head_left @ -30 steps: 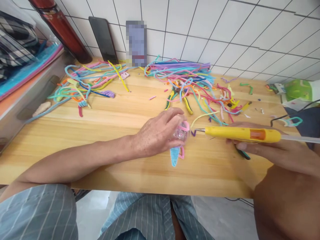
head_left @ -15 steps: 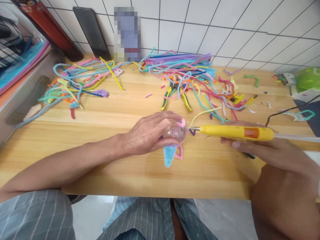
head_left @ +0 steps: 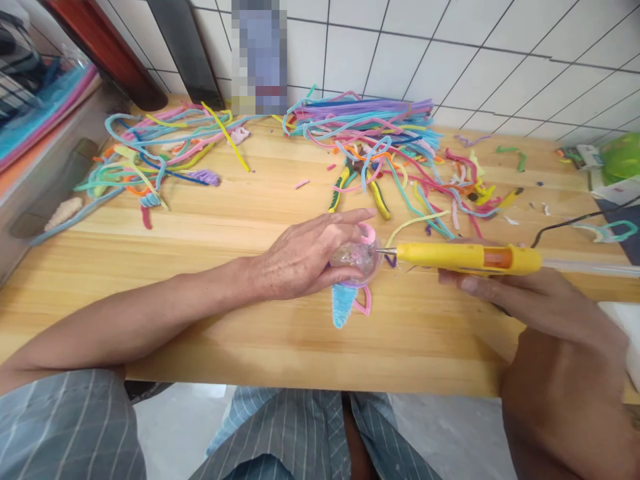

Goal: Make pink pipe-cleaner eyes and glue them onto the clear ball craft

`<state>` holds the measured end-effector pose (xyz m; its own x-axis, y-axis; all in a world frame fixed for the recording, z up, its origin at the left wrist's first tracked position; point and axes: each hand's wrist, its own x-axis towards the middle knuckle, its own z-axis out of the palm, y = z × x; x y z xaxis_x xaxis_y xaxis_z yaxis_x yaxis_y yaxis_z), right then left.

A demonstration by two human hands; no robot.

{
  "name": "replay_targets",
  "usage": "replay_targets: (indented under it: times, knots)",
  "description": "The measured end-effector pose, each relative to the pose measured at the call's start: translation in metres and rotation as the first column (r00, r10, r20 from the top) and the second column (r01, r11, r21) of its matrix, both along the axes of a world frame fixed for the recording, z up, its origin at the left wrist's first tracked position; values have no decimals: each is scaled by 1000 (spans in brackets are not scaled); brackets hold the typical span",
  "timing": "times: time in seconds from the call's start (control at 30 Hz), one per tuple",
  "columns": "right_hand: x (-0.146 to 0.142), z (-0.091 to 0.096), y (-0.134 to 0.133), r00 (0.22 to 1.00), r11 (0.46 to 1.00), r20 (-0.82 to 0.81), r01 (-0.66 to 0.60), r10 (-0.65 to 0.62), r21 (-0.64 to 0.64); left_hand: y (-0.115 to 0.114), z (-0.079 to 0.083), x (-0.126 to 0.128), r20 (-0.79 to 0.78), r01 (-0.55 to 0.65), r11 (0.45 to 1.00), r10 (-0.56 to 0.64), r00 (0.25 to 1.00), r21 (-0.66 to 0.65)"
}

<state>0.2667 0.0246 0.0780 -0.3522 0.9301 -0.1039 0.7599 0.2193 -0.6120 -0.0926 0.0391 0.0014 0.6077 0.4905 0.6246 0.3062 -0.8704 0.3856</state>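
Note:
My left hand (head_left: 310, 257) is closed around a small clear rounded piece (head_left: 356, 261) that has pipe cleaner parts on it. A blue wrapped cone (head_left: 344, 305) and a pink bent loop (head_left: 365, 303) stick out below the fingers, and a pink curl (head_left: 368, 233) shows near the fingertips. My right hand (head_left: 525, 293) grips a yellow hot glue gun (head_left: 450, 258) with a clear glue stick at its rear. The gun's metal nozzle meets the right side of the clear piece; whether glue is flowing I cannot tell.
Pliers with yellow-green handles (head_left: 377, 199) lie behind my left hand, partly under loose pipe cleaners. A bundle of pipe cleaners (head_left: 370, 117) lies by the tiled wall. More tangled pipe cleaners (head_left: 150, 157) lie at left, beside a clear bin (head_left: 65, 180). A black cord (head_left: 565, 219) runs at right.
The glue gun's nozzle has come closer and now reaches the clear piece. My left index finger has lifted and straightened a little. The view has shifted slightly.

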Motion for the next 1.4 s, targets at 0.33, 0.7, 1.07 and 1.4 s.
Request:
replay_targets:
  times: [0.33,0.7,1.07,1.4]
  knots:
    - [-9,2,0,996,999,-87,-19,15,-47,2,1,1,-86,-33,996,26,996,-81]
    - [-12,2,0,993,999,-114,-14,10,-34,4,3,1,-91,-24,994,14,996,-110]
    - [-1,-10,1,994,999,-104,-31,29,-14,4,1,1,-97,-26,996,18,995,-88]
    - [0,-14,0,997,999,-81,-12,8,-40,4,1,2,-78,-13,997,7,997,-81]
